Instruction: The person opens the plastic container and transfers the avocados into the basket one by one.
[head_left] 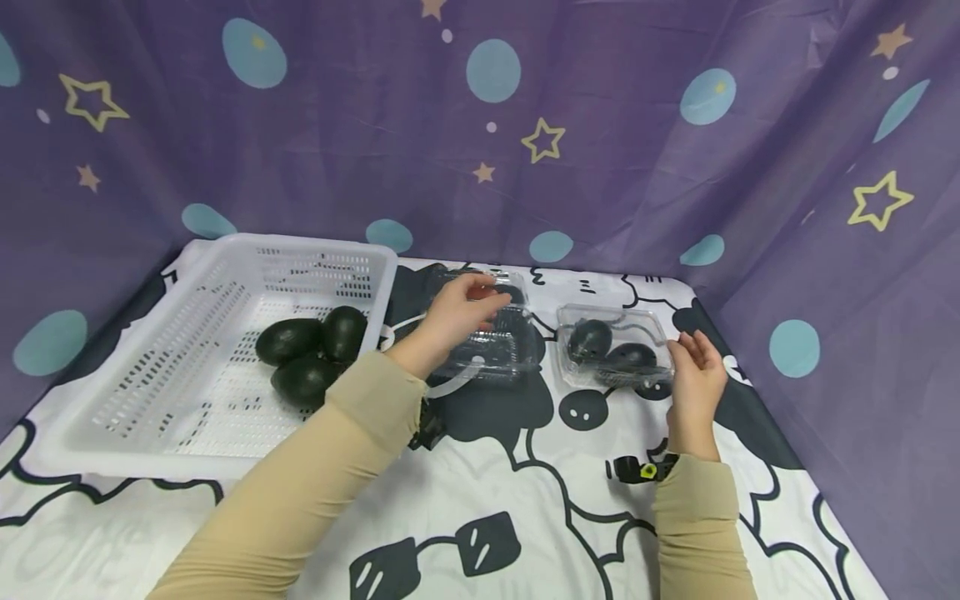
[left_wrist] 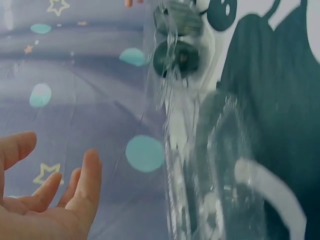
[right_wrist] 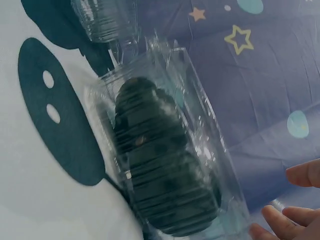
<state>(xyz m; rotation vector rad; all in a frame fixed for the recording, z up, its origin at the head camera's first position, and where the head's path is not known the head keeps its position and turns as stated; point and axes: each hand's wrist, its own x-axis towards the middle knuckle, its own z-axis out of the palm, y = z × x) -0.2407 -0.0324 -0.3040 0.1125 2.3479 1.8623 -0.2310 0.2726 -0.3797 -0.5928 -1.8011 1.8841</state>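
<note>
I note the left hand [head_left: 459, 315] spread and empty near a clear container [head_left: 491, 354], the right hand [head_left: 696, 382] loose-fingered beside a clear box [head_left: 643, 322] of dark fruits [head_left: 590, 341] on its left, packing apparently under way and the next move likely calling for a light steadying pinch.

The widest way in runs from the front, over the flat worktop [head_left: 543, 533] between the left sleeve [head_left: 315, 492] and right sleeve [head_left: 697, 521]. A narrow gap parts the left box [head_left: 491, 350] from the right box [head_left: 637, 325]. Above the left box, the left hand [head_left: 456, 315] obstructs; the right hand [head_left: 696, 383] blocks the right box's outer end. The left sleeve crosses the basket's [head_left: 165, 467] near right corner; its left part is reachable from above. The curtain [head_left: 600, 183] walls off the back.
</note>
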